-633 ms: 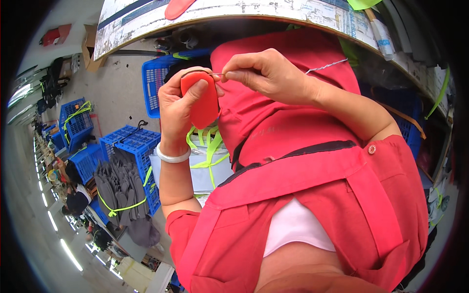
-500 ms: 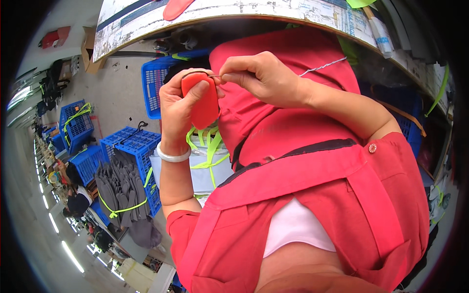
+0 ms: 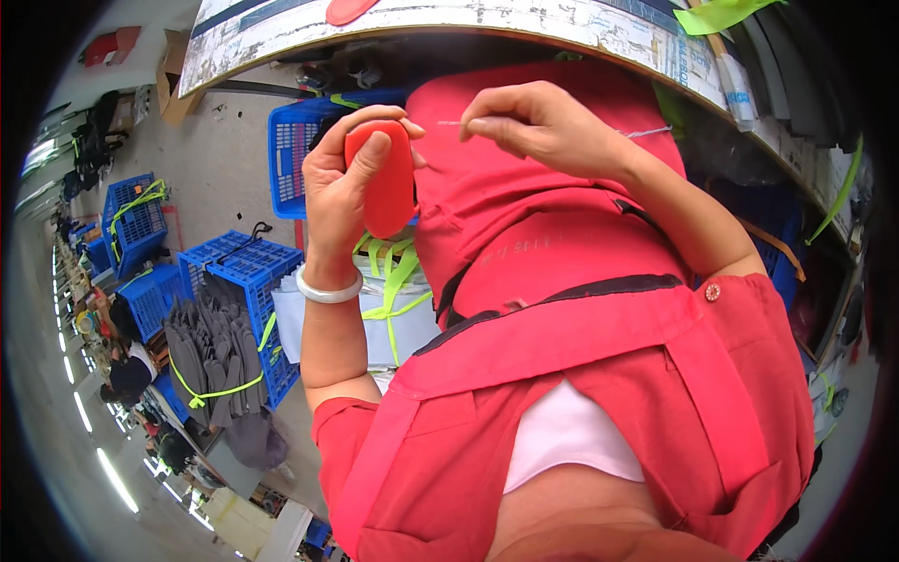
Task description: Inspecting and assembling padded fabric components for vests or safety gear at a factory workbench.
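Observation:
In my left hand [image 3: 339, 173] is a flat, smooth, red oblong piece [image 3: 391, 192] with rounded ends, held upright. My left thumb presses its face, and the fingers curl behind its upper edge. My right hand [image 3: 529, 126] hovers to the right, apart from the piece, with thumb and forefinger pinched. A thin pale line [image 3: 449, 123] shows beside those fingertips; whether it is a needle or a thread I cannot tell. White thread [image 3: 651, 132] runs across the red apron [image 3: 552, 215] beyond my right wrist.
Ahead lies a worn white worktable [image 3: 449, 21] with another red piece [image 3: 350, 9] and a neon-yellow strip [image 3: 721, 15]. To the left stand a blue crate [image 3: 288, 173] and another blue crate [image 3: 281, 370] beside strapped grey pieces [image 3: 215, 356]. A white bundle [image 3: 323, 323] with yellow ties sits below my left forearm.
My right hand has drawn away from the red piece, where a thin line joined them, and moved slightly up and right. The left hand has turned the piece a little more upright.

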The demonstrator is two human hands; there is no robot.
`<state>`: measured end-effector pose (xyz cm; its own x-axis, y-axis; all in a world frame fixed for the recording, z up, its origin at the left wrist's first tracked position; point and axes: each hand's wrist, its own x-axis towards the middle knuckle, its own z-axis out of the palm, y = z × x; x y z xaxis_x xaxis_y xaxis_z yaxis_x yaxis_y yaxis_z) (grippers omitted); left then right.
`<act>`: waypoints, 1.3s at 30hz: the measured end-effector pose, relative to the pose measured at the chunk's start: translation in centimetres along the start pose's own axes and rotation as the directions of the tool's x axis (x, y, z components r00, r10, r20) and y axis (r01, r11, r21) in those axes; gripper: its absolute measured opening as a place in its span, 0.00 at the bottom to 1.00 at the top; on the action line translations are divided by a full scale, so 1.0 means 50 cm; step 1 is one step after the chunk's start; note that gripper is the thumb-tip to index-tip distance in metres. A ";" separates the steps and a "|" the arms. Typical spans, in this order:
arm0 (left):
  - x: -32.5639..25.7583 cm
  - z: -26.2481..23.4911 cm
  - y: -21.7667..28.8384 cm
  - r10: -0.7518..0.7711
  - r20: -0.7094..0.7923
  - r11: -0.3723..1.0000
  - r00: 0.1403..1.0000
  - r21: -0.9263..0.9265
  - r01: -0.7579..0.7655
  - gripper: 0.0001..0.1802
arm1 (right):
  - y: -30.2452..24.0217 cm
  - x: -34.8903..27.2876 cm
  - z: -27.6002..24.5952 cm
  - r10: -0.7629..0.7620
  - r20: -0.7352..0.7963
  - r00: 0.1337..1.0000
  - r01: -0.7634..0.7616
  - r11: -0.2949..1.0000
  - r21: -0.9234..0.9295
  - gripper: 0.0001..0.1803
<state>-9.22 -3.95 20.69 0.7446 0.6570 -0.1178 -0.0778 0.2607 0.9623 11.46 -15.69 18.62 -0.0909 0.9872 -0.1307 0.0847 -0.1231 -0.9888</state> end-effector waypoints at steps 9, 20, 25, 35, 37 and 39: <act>-0.005 0.029 -0.023 -0.130 0.153 0.966 0.980 0.242 0.090 0.11 | -0.033 -0.019 -0.004 -0.287 -0.065 0.956 0.226 0.856 -0.465 0.09; -0.011 0.038 -0.057 -0.108 0.159 0.883 0.981 0.469 0.021 0.09 | -0.056 -0.036 0.004 -0.049 0.012 0.999 0.041 0.632 -0.774 0.08; -0.004 0.036 -0.050 -0.065 0.171 0.924 0.983 0.383 -0.006 0.08 | 0.013 -0.032 0.019 -0.010 -0.032 0.999 0.013 0.995 0.100 0.09; 0.008 0.024 -0.046 -0.205 0.176 0.962 0.963 0.216 0.166 0.14 | 0.028 -0.016 -0.012 -0.128 -0.101 0.987 0.110 0.981 -0.161 0.11; 0.009 0.018 -0.051 -0.226 0.222 0.964 0.948 0.192 0.185 0.16 | 0.057 -0.009 -0.024 -0.288 -0.129 0.949 0.222 0.900 -0.376 0.08; 0.009 0.012 -0.061 -0.268 0.292 0.962 0.918 0.128 0.240 0.25 | 0.104 0.017 -0.087 -0.514 -0.100 0.852 0.287 0.620 -0.730 0.07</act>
<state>-8.27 -4.88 17.84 0.8981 0.3267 -0.2943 0.1889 0.3177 0.9292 16.15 -15.06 13.67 -0.0214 0.9146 0.4037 0.7512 0.2812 -0.5972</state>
